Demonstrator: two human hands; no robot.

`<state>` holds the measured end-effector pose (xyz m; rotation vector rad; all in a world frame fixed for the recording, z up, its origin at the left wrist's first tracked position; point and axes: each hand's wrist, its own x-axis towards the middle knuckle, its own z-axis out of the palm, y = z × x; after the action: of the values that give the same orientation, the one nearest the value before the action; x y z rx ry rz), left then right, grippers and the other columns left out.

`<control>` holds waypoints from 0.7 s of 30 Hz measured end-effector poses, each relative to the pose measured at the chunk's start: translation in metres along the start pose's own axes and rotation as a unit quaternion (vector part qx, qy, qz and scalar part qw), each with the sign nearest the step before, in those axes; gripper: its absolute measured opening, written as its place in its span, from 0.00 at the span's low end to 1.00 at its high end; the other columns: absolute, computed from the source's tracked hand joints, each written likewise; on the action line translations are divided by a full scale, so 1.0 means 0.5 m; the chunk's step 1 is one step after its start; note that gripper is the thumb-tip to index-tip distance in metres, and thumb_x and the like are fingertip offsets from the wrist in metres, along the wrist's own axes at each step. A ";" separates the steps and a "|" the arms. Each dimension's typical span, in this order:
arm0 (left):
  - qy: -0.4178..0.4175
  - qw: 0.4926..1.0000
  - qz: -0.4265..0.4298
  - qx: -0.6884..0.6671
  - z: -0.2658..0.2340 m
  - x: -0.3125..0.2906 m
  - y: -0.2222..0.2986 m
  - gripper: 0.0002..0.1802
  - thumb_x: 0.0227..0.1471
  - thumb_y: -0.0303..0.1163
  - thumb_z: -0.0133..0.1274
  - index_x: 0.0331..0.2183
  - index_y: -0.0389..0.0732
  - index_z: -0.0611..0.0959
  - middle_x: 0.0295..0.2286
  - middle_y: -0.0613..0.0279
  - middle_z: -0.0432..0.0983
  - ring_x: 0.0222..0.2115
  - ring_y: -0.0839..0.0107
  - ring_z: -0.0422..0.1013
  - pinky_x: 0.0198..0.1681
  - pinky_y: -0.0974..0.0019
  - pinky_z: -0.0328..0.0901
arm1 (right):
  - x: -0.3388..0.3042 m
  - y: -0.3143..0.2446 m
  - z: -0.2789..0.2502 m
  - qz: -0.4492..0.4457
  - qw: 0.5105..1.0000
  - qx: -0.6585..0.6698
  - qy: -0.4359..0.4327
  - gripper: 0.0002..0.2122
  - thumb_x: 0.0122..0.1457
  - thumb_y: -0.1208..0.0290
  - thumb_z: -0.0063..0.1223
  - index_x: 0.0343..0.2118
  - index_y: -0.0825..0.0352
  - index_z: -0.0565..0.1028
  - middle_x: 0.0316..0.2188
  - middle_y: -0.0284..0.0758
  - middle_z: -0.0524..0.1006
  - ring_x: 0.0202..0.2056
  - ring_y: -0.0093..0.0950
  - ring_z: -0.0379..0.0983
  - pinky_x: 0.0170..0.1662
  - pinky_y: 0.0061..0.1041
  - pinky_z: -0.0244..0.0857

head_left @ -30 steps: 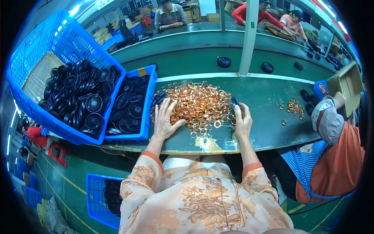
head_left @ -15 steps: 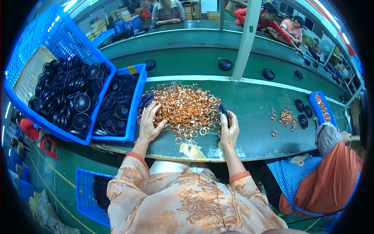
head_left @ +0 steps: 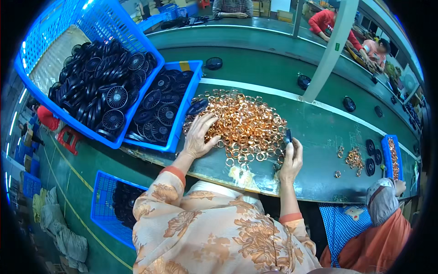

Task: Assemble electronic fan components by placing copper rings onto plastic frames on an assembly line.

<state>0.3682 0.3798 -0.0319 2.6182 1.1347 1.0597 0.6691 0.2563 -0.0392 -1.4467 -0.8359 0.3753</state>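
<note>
A heap of shiny copper-coloured rings (head_left: 246, 118) lies on the green table in front of me. My left hand (head_left: 200, 136) rests at the heap's near left edge, fingers spread over the rings. Just beyond its fingertips is a black round fan cover (head_left: 197, 108), leaning by the blue crate. On the heap's right side, my right hand (head_left: 291, 162) grips another black fan cover (head_left: 288, 135) held upright, edge-on, between thumb and fingers. Some rings lie close to that hand's wrist side.
Left stand a large blue basket (head_left: 157, 55) and a shallower blue crate (head_left: 199, 75), both full of black fan covers. Right are a small ring pile (head_left: 354, 160), several black covers (head_left: 370, 166) and a blue tray (head_left: 388, 172) beside a co-worker's sleeve (head_left: 382, 201). A post (head_left: 333, 50) rises beyond.
The view has turned, so everything sits farther right in the picture. My hands keep nearly the same places at the heap. Black parts on the belt beyond seem shifted slightly right.
</note>
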 end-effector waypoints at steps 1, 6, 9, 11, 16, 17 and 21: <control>0.005 1.000 0.007 -0.002 0.002 -0.001 0.008 0.34 0.51 0.46 0.58 0.57 0.45 0.72 0.56 0.51 0.67 0.59 0.52 0.62 0.65 0.46 0.49 | -0.002 -0.009 -0.005 0.000 1.000 -0.004 0.001 0.21 0.65 0.58 0.48 0.51 0.72 0.73 0.44 0.38 0.76 0.45 0.27 0.71 0.51 0.26 0.64; 0.051 0.999 0.004 -0.002 -0.020 0.020 0.034 0.25 0.54 0.34 0.55 0.54 0.41 0.75 0.53 0.51 0.70 0.57 0.52 0.64 0.63 0.47 0.52 | -0.006 -0.019 -0.016 -0.005 1.000 -0.011 0.002 0.22 0.66 0.58 0.44 0.52 0.74 0.71 0.47 0.41 0.75 0.49 0.30 0.69 0.55 0.29 0.61; 0.069 0.997 -0.009 0.017 -0.066 0.048 0.039 0.25 0.52 0.30 0.57 0.52 0.39 0.76 0.52 0.52 0.72 0.56 0.52 0.65 0.62 0.50 0.54 | -0.007 -0.023 -0.003 0.017 0.999 0.037 -0.002 0.22 0.65 0.58 0.45 0.53 0.73 0.70 0.49 0.40 0.73 0.52 0.30 0.67 0.58 0.30 0.58; 0.097 0.994 -0.026 -0.032 -0.088 0.086 0.049 0.22 0.52 0.25 0.56 0.50 0.37 0.78 0.47 0.50 0.75 0.51 0.50 0.69 0.59 0.50 0.58 | -0.004 -0.019 -0.005 0.018 0.998 0.058 0.006 0.22 0.63 0.61 0.48 0.54 0.73 0.69 0.48 0.40 0.73 0.51 0.29 0.68 0.57 0.29 0.60; -0.051 0.870 -0.220 -0.439 -0.079 0.094 0.120 0.17 0.58 0.27 0.53 0.49 0.33 0.78 0.41 0.60 0.78 0.39 0.75 0.74 0.42 0.72 0.69 | -0.022 -0.057 -0.018 -0.172 0.973 -0.152 -0.031 0.26 0.49 0.71 0.55 0.53 0.73 0.69 0.52 0.46 0.71 0.55 0.37 0.67 0.58 0.35 0.60; -0.113 0.785 -0.255 -0.553 -0.067 0.092 0.146 0.17 0.58 0.27 0.53 0.50 0.33 0.77 0.42 0.60 0.78 0.39 0.76 0.73 0.43 0.71 0.69 | -0.031 -0.107 -0.010 -0.206 0.963 -0.159 -0.078 0.28 0.46 0.67 0.61 0.52 0.72 0.70 0.52 0.49 0.71 0.55 0.42 0.68 0.59 0.37 0.60; -0.288 0.618 -0.318 -0.659 -0.018 0.042 0.164 0.18 0.57 0.28 0.56 0.48 0.32 0.78 0.42 0.60 0.79 0.39 0.77 0.74 0.45 0.69 0.69 | -0.094 -0.157 0.051 -0.253 0.921 -0.166 -0.247 0.37 0.38 0.55 0.76 0.53 0.67 0.73 0.56 0.49 0.69 0.53 0.45 0.70 0.55 0.40 0.65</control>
<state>0.4222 0.3332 0.0148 1.0268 0.5550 0.4215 0.5996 0.2318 0.0210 -1.3901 -1.7074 0.2056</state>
